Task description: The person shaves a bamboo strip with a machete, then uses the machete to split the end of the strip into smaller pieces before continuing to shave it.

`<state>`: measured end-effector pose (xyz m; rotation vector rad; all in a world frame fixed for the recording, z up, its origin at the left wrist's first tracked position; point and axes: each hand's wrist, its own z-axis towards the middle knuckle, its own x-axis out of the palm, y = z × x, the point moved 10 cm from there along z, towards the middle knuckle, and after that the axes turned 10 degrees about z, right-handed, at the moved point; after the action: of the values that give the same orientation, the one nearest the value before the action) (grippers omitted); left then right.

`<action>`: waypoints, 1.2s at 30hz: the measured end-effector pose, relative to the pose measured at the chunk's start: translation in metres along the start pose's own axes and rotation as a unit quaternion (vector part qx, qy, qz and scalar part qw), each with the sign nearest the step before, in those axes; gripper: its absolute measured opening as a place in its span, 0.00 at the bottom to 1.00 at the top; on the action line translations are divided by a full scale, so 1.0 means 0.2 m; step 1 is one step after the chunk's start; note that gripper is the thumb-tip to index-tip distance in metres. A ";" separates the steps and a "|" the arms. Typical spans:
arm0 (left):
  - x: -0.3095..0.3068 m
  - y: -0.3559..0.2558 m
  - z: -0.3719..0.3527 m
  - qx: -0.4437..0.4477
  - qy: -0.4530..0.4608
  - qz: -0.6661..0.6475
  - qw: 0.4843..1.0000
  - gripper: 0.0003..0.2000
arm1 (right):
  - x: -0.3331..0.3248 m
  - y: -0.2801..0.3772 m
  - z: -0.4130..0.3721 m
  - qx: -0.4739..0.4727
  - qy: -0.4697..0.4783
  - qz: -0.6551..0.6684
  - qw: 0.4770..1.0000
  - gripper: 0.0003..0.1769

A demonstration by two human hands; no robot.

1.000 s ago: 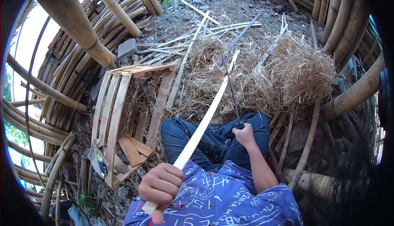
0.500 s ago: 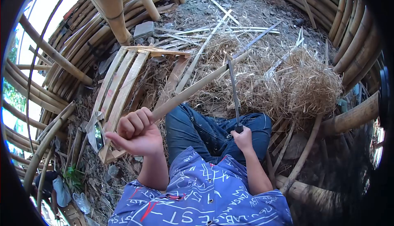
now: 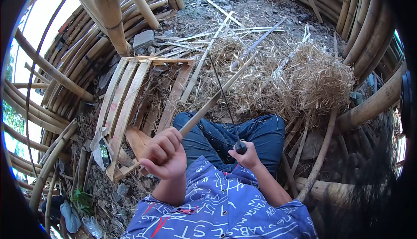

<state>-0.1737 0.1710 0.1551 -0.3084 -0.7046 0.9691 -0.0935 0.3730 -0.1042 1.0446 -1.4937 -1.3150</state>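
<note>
A long bamboo strip (image 3: 200, 114) slants up and away from my left hand (image 3: 163, 153), whose fingers are wrapped round its near end. In my right hand (image 3: 246, 155) is the black handle of a long knife (image 3: 227, 105). The narrow blade leans up and to the left, seen nearly edge-on, and crosses the strip around its middle. Both hands are over my lap, with the right one close to my thigh and the left one out beside my knee.
A wooden slatted crate (image 3: 114, 108) lies at the left. Ahead is a heap of curly bamboo shavings (image 3: 323, 80), with several split strips (image 3: 204, 67) on the ground. Bamboo poles (image 3: 108, 8) stand and lie around the sides, and a grey block (image 3: 143, 39) rests beyond the crate.
My left hand has moved right and nearer with the bamboo strip. The knife has tipped left, its blade turned edge-on and now crossing the strip closer to my left hand.
</note>
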 end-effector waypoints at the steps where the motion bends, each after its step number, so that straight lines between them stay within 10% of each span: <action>1: 0.04 -0.01 -0.01 0.007 0.041 0.009 0.999 0.27 | 0.02 0.04 0.00 -0.016 0.015 0.005 1.000 0.15; 12: 0.22 -0.04 -0.13 0.008 0.197 -0.010 0.980 0.27 | 0.17 0.53 -0.01 -0.086 0.066 -0.074 0.991 0.10; 27: 0.20 -0.03 -0.13 -0.002 0.210 -0.025 0.977 0.27 | -0.25 -0.02 0.09 0.044 -0.109 -0.081 0.990 0.12; 36: 0.21 -0.02 -0.09 0.002 0.213 -0.013 0.977 0.26 | 0.06 0.53 0.04 -0.049 0.003 -0.129 0.990 0.11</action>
<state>-0.1443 0.2047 0.1607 -0.4845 -0.3131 0.8424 -0.1097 0.3726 0.0012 1.2062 -1.3070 -1.5469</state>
